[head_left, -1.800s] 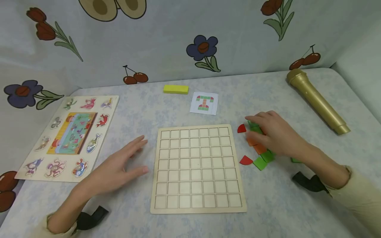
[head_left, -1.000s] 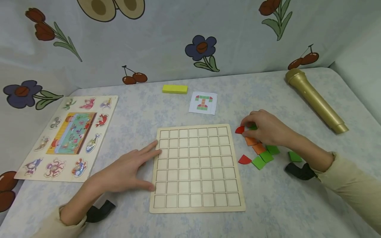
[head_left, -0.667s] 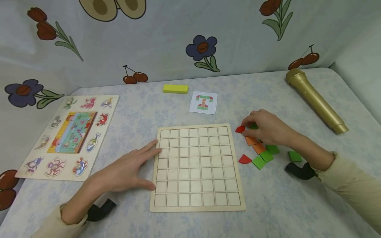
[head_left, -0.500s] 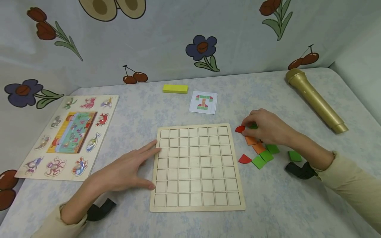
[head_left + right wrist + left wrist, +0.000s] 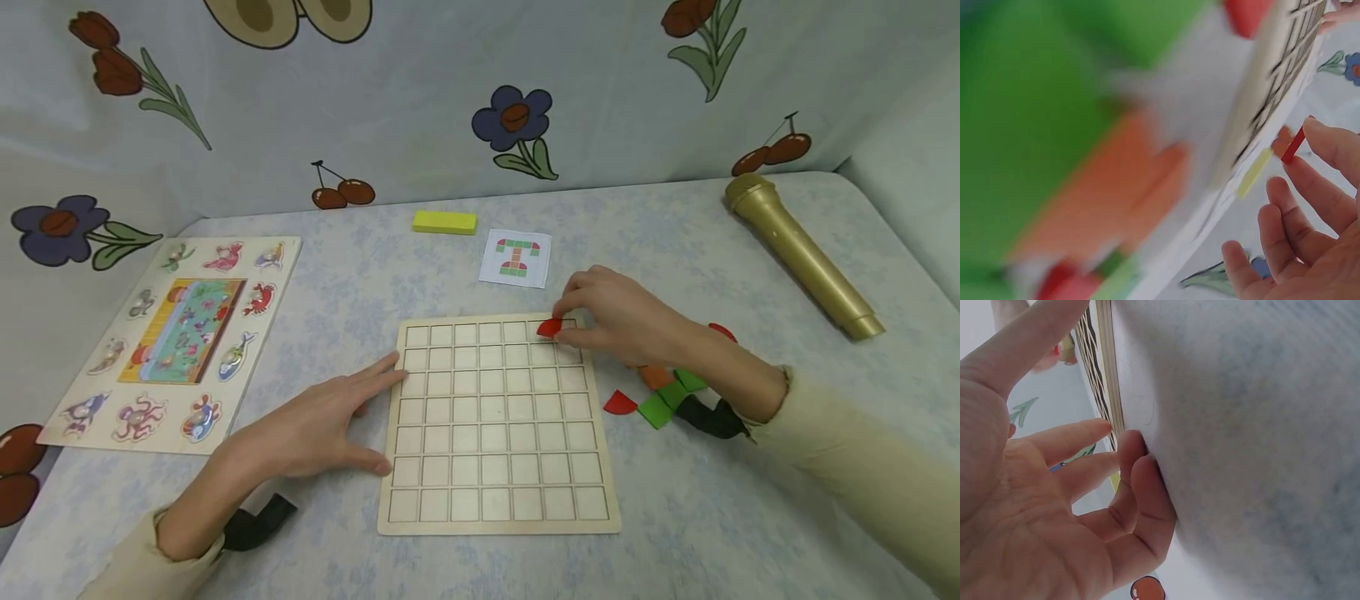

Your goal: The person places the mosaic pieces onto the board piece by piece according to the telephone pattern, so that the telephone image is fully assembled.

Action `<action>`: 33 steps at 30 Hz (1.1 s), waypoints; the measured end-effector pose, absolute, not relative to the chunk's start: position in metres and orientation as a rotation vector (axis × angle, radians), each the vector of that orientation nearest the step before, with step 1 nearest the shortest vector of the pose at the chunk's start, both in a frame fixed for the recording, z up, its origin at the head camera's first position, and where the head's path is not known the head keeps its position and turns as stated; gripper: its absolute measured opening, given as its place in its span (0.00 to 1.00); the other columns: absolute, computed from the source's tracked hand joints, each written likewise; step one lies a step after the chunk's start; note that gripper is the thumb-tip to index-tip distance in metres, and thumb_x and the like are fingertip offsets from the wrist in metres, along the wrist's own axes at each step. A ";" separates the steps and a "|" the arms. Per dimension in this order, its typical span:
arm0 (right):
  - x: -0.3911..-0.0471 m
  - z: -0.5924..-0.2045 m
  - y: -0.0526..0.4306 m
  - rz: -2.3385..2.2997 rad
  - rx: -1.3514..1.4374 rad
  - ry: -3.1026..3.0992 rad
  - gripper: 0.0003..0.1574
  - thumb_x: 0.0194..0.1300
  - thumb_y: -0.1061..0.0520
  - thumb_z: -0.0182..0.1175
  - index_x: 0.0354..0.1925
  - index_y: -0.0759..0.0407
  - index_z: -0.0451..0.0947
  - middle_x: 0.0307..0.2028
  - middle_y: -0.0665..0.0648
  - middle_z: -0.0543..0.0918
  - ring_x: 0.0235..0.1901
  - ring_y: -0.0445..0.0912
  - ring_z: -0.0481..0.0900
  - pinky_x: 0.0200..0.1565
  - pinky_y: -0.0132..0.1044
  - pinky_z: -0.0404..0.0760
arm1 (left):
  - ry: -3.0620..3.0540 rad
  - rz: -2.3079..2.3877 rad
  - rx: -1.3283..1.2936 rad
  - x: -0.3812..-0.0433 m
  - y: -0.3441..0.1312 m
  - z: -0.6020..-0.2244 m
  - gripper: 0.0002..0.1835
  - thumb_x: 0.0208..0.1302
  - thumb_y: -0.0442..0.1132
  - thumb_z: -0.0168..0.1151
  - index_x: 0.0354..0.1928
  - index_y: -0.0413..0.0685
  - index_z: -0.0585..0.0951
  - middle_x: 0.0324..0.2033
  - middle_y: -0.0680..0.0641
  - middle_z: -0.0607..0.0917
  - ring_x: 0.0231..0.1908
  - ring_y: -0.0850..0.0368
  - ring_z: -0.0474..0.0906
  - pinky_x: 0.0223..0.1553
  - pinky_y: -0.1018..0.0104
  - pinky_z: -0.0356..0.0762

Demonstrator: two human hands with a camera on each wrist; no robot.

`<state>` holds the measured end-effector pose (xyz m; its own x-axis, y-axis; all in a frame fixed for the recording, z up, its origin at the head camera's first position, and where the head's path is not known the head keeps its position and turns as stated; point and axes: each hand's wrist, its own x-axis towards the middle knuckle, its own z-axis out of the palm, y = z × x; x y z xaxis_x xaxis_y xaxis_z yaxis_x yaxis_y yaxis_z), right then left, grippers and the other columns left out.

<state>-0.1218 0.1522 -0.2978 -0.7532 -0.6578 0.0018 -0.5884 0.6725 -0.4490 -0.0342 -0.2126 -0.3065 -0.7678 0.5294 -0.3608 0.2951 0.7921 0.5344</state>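
Observation:
My right hand (image 5: 622, 318) pinches a red quarter-circle tile (image 5: 549, 327) between thumb and forefinger, over the top right corner of the wooden grid board (image 5: 495, 425). In the right wrist view that red tile (image 5: 1295, 145) shows edge-on between the fingertips, and the other fingers are bent away from it. My left hand (image 5: 318, 425) lies spread along the board's left edge, thumb and forefinger apart and touching it. Seen from the left wrist, the fingers (image 5: 1072, 440) rest against the board's side, with the last two bent on the tablecloth.
Right of the board lie loose tiles: a red quarter-circle (image 5: 620, 403), green squares (image 5: 656, 411) and an orange square (image 5: 654, 377), partly under the right forearm. A pattern card (image 5: 515, 258), yellow block (image 5: 444, 222), gold microphone (image 5: 804, 258) and picture puzzle board (image 5: 180, 333) stand around.
My left hand has come up against the board's left edge. My right hand has picked the red quarter-circle from the loose tiles and carried it left over the board's corner.

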 end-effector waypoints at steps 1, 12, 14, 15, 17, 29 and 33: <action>-0.123 -0.297 0.146 -0.656 -1.046 2.710 0.10 0.62 0.55 0.69 0.40 0.59 0.87 0.39 0.55 0.81 0.44 0.52 0.73 0.46 0.46 0.73 | 2.476 0.625 0.614 -0.034 -0.213 -0.306 0.55 0.47 0.55 0.79 0.75 0.51 0.61 0.77 0.47 0.50 0.54 0.54 0.76 0.51 0.53 0.73; -0.127 -0.293 0.078 -0.708 -1.184 2.591 0.10 0.62 0.57 0.67 0.41 0.60 0.87 0.38 0.53 0.82 0.40 0.48 0.77 0.44 0.40 0.75 | 2.468 0.617 0.581 -0.035 -0.210 -0.308 0.56 0.46 0.55 0.79 0.76 0.53 0.61 0.77 0.49 0.49 0.51 0.57 0.76 0.51 0.54 0.72; -0.125 -0.295 0.067 -0.689 -1.191 2.577 0.10 0.62 0.57 0.67 0.41 0.60 0.87 0.38 0.53 0.82 0.39 0.47 0.77 0.43 0.38 0.75 | 2.472 0.614 0.583 -0.035 -0.211 -0.308 0.56 0.46 0.55 0.79 0.76 0.53 0.61 0.77 0.49 0.50 0.52 0.57 0.75 0.52 0.54 0.72; -0.124 -0.296 0.062 -0.678 -1.198 2.574 0.10 0.62 0.57 0.67 0.41 0.60 0.86 0.37 0.53 0.82 0.38 0.46 0.77 0.43 0.38 0.75 | 2.474 0.613 0.584 -0.035 -0.211 -0.308 0.56 0.46 0.56 0.79 0.76 0.53 0.61 0.77 0.49 0.49 0.52 0.57 0.75 0.52 0.53 0.72; -0.122 -0.298 0.053 -0.653 -1.192 2.569 0.10 0.62 0.56 0.67 0.41 0.59 0.86 0.37 0.53 0.81 0.36 0.46 0.77 0.41 0.37 0.75 | 2.477 0.618 0.594 -0.035 -0.212 -0.308 0.56 0.46 0.56 0.79 0.76 0.53 0.61 0.77 0.49 0.50 0.54 0.56 0.75 0.52 0.53 0.72; -0.113 -0.305 0.032 -0.581 -1.170 2.571 0.04 0.64 0.58 0.65 0.38 0.56 0.85 0.35 0.50 0.78 0.33 0.43 0.74 0.37 0.36 0.74 | 2.474 0.637 0.616 -0.035 -0.214 -0.305 0.55 0.47 0.58 0.78 0.75 0.52 0.61 0.77 0.46 0.51 0.63 0.47 0.69 0.54 0.50 0.71; -0.112 -0.304 0.029 -0.555 -1.147 2.569 0.04 0.65 0.57 0.65 0.38 0.55 0.85 0.35 0.50 0.78 0.34 0.43 0.74 0.37 0.36 0.74 | 2.480 0.626 0.620 -0.034 -0.214 -0.304 0.55 0.47 0.58 0.78 0.75 0.51 0.61 0.76 0.46 0.51 0.63 0.47 0.69 0.55 0.48 0.70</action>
<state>-0.1117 0.0290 -0.3044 -0.6487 -0.7557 -0.0900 -0.6513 0.6124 -0.4481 -0.0344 -0.2136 -0.3044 -0.7690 0.5316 -0.3551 0.2994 0.7902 0.5347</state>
